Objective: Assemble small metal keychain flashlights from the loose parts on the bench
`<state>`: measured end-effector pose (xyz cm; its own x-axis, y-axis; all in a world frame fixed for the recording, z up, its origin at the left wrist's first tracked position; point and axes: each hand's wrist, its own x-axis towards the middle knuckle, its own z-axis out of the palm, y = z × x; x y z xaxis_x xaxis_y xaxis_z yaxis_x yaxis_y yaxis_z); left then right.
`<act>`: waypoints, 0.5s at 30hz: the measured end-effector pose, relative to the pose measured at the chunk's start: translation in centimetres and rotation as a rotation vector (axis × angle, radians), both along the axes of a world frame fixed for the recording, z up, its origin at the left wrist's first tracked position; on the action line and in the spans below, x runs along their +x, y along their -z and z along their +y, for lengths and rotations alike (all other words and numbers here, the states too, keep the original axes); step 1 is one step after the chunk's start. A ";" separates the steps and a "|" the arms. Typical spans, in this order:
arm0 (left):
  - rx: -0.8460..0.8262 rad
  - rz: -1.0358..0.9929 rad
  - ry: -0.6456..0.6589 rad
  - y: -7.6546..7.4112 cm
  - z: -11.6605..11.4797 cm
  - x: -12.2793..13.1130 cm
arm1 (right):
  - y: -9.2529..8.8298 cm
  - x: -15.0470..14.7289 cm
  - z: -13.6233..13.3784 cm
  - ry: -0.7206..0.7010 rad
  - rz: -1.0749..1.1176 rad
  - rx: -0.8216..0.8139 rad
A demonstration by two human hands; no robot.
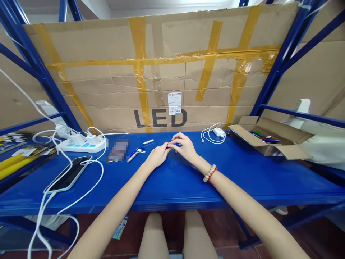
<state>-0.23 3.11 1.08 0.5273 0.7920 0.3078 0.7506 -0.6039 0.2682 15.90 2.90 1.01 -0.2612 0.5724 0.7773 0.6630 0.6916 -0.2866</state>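
Note:
Over the middle of the blue table my left hand (158, 155) and my right hand (185, 148) meet, fingertips pinched together around a small dark piece that the fingers mostly hide. A beaded bracelet and a red cord circle my right wrist. Just below the fingertips lies a tiny shiny bit (176, 151), too small to name. To the left of my hands, a short silver tube (148, 142) lies on the tabletop. Nearer the left is a blue and silver pen-like piece (132, 156), with small metal parts (140, 150) beside it.
A phone (68, 175) with white cables and a power strip (81, 145) occupy the left side, near a blurred-out flat rectangle (118, 150). Right of my hands sits a white charger (219, 132) with coiled cable. An open cardboard box (285, 144) holds pens. Taped cardboard (113, 86) stands behind.

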 end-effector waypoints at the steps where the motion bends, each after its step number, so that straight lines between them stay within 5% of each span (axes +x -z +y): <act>1: 0.005 0.010 -0.004 0.0 0.0 0.0 | 0.0 0.0 0.0 -0.005 0.002 -0.003; 15: 0.077 0.155 -0.046 0.2 0.2 -0.4 | 0.4 0.3 0.2 -0.055 -0.143 -0.072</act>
